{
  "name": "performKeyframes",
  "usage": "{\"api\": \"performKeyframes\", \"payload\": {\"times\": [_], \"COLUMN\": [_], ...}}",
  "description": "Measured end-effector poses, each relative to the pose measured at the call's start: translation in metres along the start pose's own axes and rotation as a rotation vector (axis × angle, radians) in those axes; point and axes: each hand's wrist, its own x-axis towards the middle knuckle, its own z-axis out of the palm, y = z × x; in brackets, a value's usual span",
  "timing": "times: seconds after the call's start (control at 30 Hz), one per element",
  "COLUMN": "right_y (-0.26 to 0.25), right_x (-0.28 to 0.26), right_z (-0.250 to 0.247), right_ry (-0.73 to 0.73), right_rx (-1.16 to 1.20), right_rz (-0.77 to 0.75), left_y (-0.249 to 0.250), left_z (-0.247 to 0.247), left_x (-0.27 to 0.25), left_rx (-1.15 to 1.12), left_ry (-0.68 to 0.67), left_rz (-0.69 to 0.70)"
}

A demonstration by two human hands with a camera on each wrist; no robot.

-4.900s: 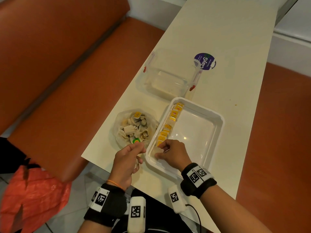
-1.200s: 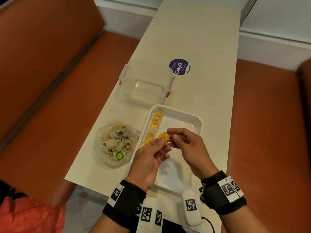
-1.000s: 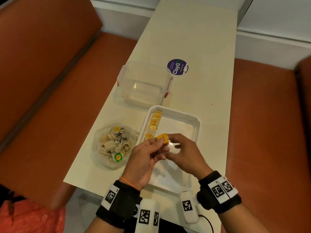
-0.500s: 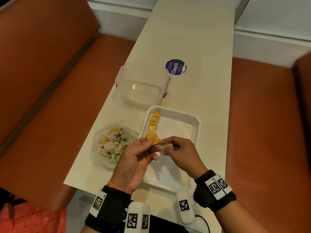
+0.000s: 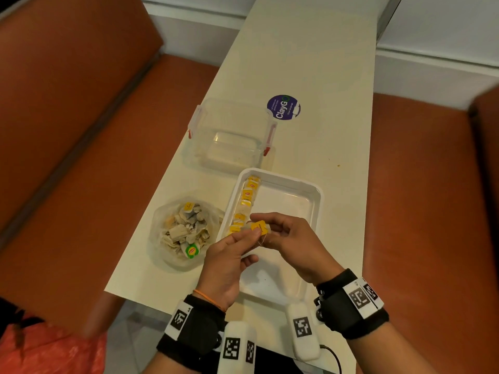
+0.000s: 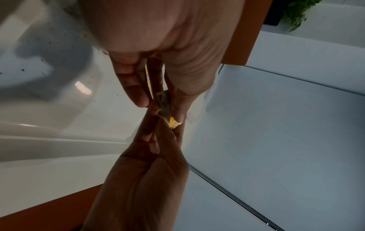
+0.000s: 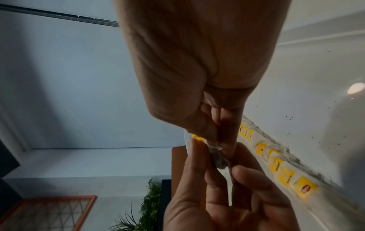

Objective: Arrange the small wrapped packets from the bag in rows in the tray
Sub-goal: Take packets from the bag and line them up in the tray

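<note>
Over tray | both hands pinch packet | bag, seemingly empty tub nearby

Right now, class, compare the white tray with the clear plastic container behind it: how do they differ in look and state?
The white tray is opaque and shallow; the clear plastic container is see-through with taller walls. The tray holds a row of yellow-tagged packets along its left side; the container appears to hold no packets. The container has red clips at its sides; the tray has none. Both are rectangular, lidless, and sit on the cream table.
</note>
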Motion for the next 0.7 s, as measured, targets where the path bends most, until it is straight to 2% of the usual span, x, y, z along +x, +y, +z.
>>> {"api": "performKeyframes", "payload": {"times": [0.17,0.37,0.53,0.7], "right_y": [-0.005,-0.010,-0.013,-0.019], "right_x": [-0.001,0.000,0.002,0.000], "right_z": [0.001,-0.004,-0.006,-0.007], "right_ry": [-0.008,-0.021,0.069,0.028], "right_rx": [-0.131,-0.214,-0.181,-0.104], "right_rz": [-0.004,-0.004,0.018,0.045], "left_y": [-0.004,-0.005,-0.007,-0.009], "left_z": [-0.001,-0.004,-0.004,-0.003], "left_x": [0.000,0.002,0.004,0.007], "left_rx": [-0.028,-0.140,-0.144,-0.179], "left_ry": [0.025,-0.022,0.009,0.030], "left_rz": [-0.024,-0.119,-0.072,-0.046]}}
